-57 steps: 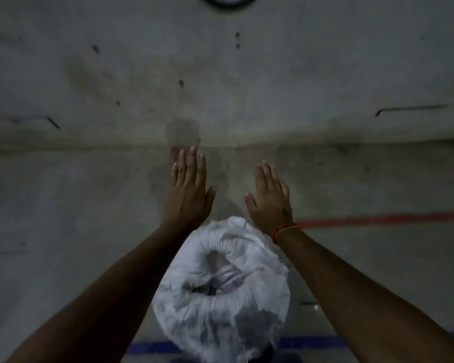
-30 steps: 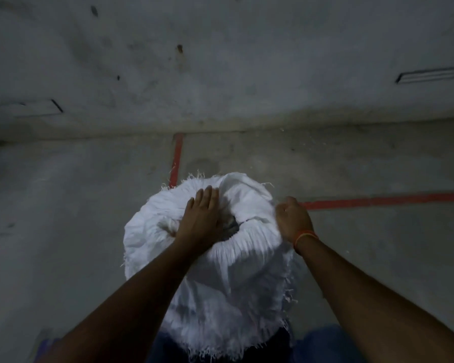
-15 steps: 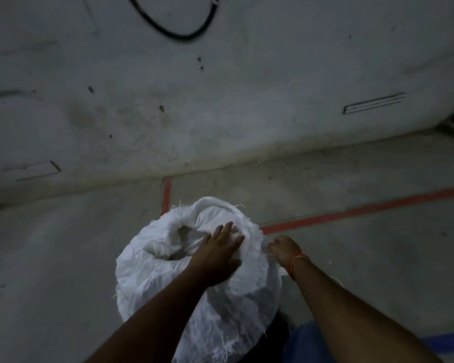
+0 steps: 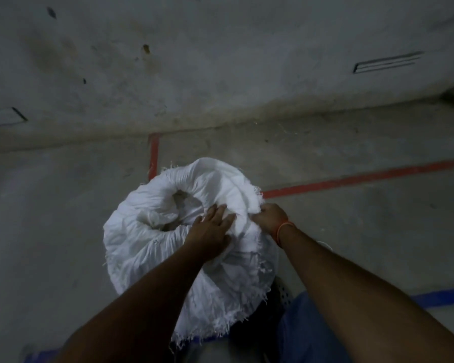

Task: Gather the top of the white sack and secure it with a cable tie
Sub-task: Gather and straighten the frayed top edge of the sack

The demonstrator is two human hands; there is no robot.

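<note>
A white woven sack [image 4: 152, 247] stands on the concrete floor in front of me, its frayed top rolled down and its mouth gaping at the upper left. My left hand [image 4: 210, 231] lies on the near right part of the rim with its fingers pressed into the cloth. My right hand [image 4: 269, 216], with an orange band on the wrist, is closed on the frayed right edge of the sack's top. No cable tie is in view.
A grey concrete wall [image 4: 220, 61] rises just beyond the sack. Red lines [image 4: 364, 176] and a blue line [image 4: 446, 297] are painted on the floor. My blue trouser leg [image 4: 304, 334] is at the bottom right.
My hands came down from above the sack onto its top. My left hand shifted from the sack's mouth to the right rim, and my right hand closed on the frayed right edge.
</note>
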